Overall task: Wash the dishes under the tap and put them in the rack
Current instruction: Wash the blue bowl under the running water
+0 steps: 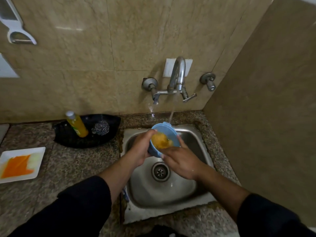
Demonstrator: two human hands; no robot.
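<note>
I've got the left hand [140, 149] wrapped round the outside of the blue bowl [171, 132], fingers curled under its base and thumb up at the near rim. The bowl is held tilted in the air over the sink [171, 194], not touching it, above the drain [160, 171]. The right hand [181, 159] has its fingers bent round a yellow sponge [160, 140], pressing it into the inside of the bowl. The tap [177, 74] is running, and the water stream [172, 110] lands on the bowl's far rim.

To the left on the table [77, 168], a black tray [112, 122] sits against the wall. In it are a yellow bottle [77, 124], leaning, and a steel scrubber [100, 128] just beside the bottle. Further left, well apart from the sink, is a white plate [38, 151] with orange pieces [18, 165] on it. I can't tell what food they are. Both sleeves are dark.
</note>
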